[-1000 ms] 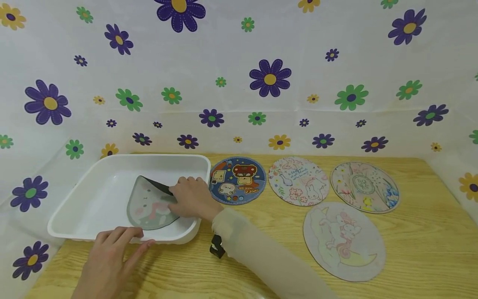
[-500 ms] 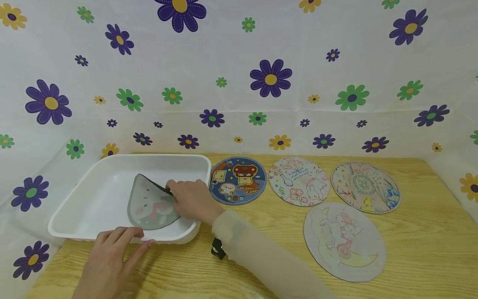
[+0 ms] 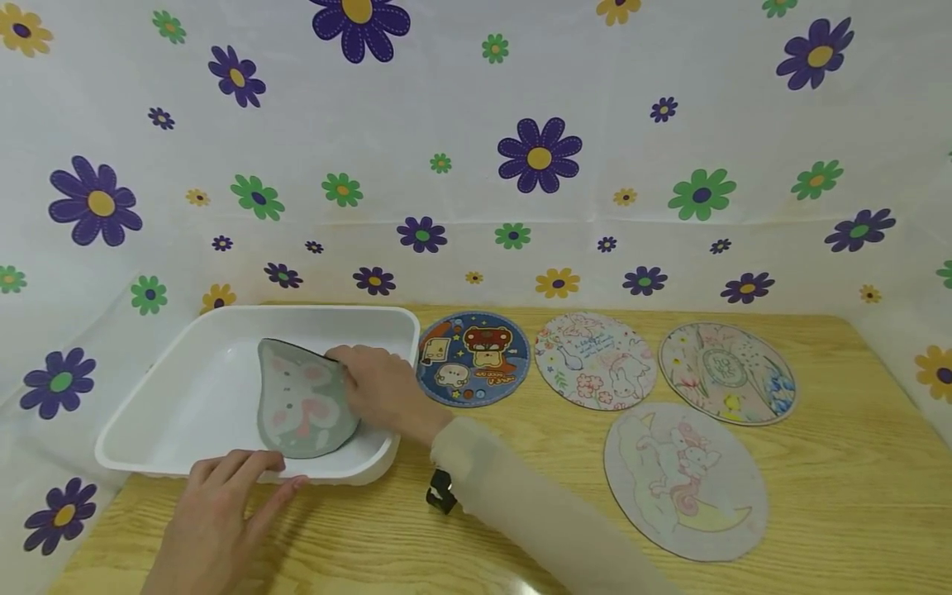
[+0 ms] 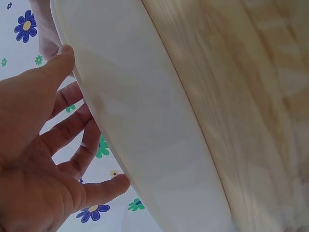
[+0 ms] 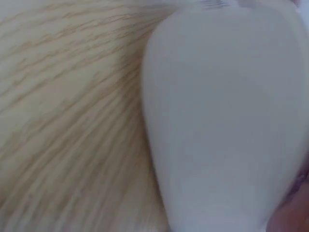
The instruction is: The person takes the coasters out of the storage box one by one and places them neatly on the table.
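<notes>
In the head view, a round grey mouse pad [image 3: 308, 413] with a pink cartoon animal stands bent and tilted inside a white plastic tray [image 3: 193, 388]. Its upper right edge is held by my right hand [image 3: 387, 388], whose fingertips are hidden. My left hand [image 3: 211, 516] grips the tray's front rim, fingers over the edge and thumb outside. The left wrist view has that hand [image 4: 34, 159] along the rim, beside the tray's pale outer wall [image 4: 130, 106]. In the right wrist view, the tray wall [image 5: 217, 116] fills most of the picture, with a bit of hand [image 5: 292, 210] in the corner.
Right of the tray, a blue cartoon pad [image 3: 473, 359], a pink rabbit pad [image 3: 595, 361] and a floral pad [image 3: 729, 372] lie in a row. A pale moon pad [image 3: 684, 483] lies in front, on the wooden table [image 3: 840, 496]. Flower-printed cloth [image 3: 461, 107] hangs behind.
My right hand has shifted slightly up, turning the grey pad more upright so that more of its print shows and its dark underside is hidden. The left hand stays put.
</notes>
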A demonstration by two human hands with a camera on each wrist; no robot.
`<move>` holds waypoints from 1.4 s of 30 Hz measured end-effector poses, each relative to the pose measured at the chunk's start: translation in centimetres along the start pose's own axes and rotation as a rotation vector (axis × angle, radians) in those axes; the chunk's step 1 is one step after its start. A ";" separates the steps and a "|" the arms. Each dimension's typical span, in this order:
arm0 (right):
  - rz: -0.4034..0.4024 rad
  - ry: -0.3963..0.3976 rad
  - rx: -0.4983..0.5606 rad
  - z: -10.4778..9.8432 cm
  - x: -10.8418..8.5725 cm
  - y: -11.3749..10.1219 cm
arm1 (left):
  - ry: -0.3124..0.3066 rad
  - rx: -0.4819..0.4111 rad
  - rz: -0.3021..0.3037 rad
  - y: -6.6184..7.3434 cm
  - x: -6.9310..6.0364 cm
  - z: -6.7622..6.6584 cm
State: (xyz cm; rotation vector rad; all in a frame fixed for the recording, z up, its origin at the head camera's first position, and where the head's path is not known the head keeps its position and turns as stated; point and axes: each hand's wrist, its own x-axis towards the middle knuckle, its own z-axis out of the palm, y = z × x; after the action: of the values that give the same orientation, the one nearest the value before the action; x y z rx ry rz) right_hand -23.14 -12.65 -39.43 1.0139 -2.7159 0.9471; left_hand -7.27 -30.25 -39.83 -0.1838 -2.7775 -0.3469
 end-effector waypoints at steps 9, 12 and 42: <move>0.152 0.021 0.628 -1.6 -1.0 0.2 | 0.041 -0.047 0.008 -0.2 0.1 0.0; 0.237 0.055 0.764 -2.3 -1.4 0.1 | 0.055 -0.060 0.016 -0.4 0.5 0.1; 0.461 0.167 1.141 -8.5 -7.0 3.1 | 0.151 -0.105 0.127 -1.5 3.3 1.3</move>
State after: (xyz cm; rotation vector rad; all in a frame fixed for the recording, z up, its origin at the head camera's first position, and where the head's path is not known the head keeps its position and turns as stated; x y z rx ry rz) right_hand -20.71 -1.90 -36.22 0.2707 -2.1592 2.6354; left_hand -11.03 -31.11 -40.18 -0.3427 -2.5859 -0.4547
